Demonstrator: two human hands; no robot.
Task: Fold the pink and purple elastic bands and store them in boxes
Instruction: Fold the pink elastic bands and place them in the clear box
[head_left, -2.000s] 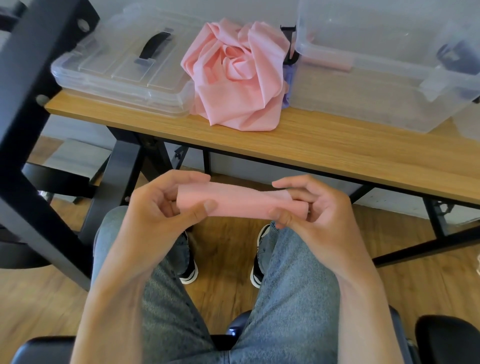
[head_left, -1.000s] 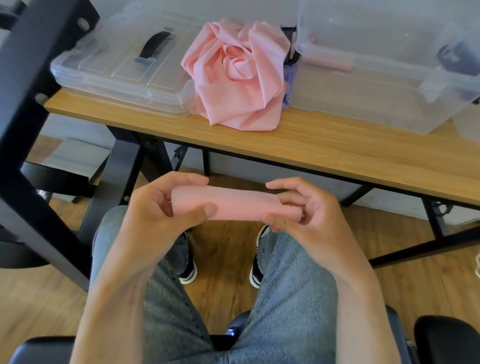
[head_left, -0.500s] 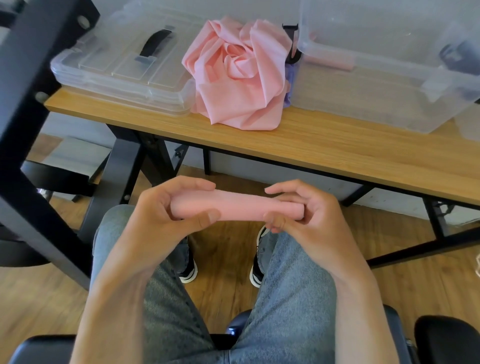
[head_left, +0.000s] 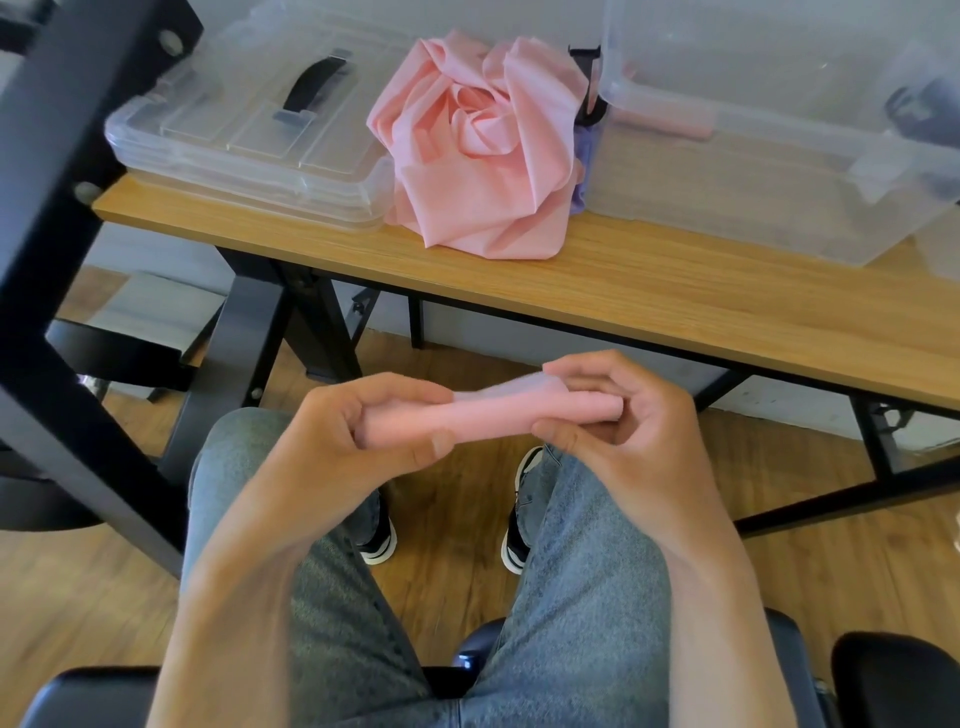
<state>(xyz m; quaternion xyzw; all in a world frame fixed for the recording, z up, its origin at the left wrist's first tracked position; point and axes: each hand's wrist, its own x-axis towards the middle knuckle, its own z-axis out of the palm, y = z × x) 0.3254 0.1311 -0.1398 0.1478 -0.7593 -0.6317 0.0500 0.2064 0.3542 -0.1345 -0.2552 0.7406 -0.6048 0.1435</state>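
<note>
Rolled tighter than 2 seconds ago, the pink elastic band (head_left: 488, 413) is pinched at its ends by the left hand (head_left: 358, 441) and right hand (head_left: 623, 431) above the lap; behind, the wooden table (head_left: 623, 291) carries lids (head_left: 244, 130), loose pink bands (head_left: 483, 150) and a clear box (head_left: 753, 171).

A wooden table (head_left: 649, 291) with black metal legs runs across the view above and beyond the hands. Beneath it, and directly under the hands, lies a wood-plank floor (head_left: 457, 499). The person's legs in blue jeans (head_left: 582, 597) stretch down and away from the hands, ending in black-and-white shoes (head_left: 519, 540) planted on the floor just below them. A thick black frame post (head_left: 67, 270) slants across the area to the left of the hands. A black chair seat (head_left: 893, 675) shows at the bottom, nearer than the hands.
</note>
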